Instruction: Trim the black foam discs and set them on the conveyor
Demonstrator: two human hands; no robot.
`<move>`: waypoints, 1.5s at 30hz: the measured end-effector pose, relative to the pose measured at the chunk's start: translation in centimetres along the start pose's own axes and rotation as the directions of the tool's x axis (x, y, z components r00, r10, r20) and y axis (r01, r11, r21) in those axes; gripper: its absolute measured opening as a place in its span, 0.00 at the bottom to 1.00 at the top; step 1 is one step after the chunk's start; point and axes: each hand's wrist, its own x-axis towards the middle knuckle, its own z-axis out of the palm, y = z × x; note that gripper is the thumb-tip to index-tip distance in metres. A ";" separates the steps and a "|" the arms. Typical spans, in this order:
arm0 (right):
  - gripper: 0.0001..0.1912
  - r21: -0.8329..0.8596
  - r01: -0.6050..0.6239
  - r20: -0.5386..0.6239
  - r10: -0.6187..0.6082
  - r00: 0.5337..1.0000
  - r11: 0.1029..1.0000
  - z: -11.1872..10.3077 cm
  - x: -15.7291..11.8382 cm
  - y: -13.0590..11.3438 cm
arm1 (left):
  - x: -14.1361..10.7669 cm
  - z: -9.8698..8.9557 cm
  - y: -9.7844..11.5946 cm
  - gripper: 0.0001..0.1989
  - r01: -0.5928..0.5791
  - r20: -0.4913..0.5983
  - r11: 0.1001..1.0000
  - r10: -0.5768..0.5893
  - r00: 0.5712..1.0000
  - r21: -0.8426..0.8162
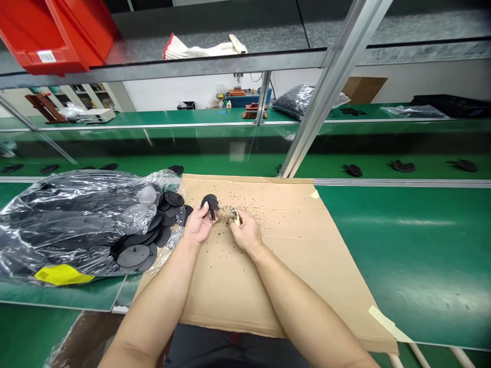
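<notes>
My left hand grips a black round plastic part with a short stem, tilted up over the cardboard sheet. Close by on the right, my right hand is closed around a small metal hand tool, which looks like cutters or pliers. The tool's tip is near the black part, with a small gap between them. Many tiny black bits lie scattered on the cardboard around both hands.
To the left, a clear plastic bag spills black discs towards the cardboard. Beyond it runs a green conveyor carrying several black parts. A slanted metal post rises at right. Overhead, a shelf holds a red bin and white gloves.
</notes>
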 end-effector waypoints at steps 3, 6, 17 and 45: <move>0.12 -0.059 0.049 0.026 -0.048 0.999 0.997 0.0 0.0 -0.1 | -0.2 0.2 0.3 0.15 0.023 0.015 0.999 -0.023 1.000 0.026; 0.11 -0.144 0.084 0.075 -0.074 0.994 0.986 -0.1 -0.2 -0.4 | -0.4 0.3 0.4 0.14 0.069 -0.001 0.996 -0.069 0.998 0.048; 0.15 -0.250 0.241 0.265 -0.173 0.949 0.938 -0.4 -0.7 -1.2 | -0.7 0.0 0.4 0.08 0.195 0.066 0.977 -0.201 0.977 0.089; 0.10 -0.399 0.171 0.438 0.024 0.898 0.901 -1.3 -0.3 -2.1 | -0.5 -0.3 -0.4 0.14 0.090 0.042 0.961 -0.105 0.994 0.263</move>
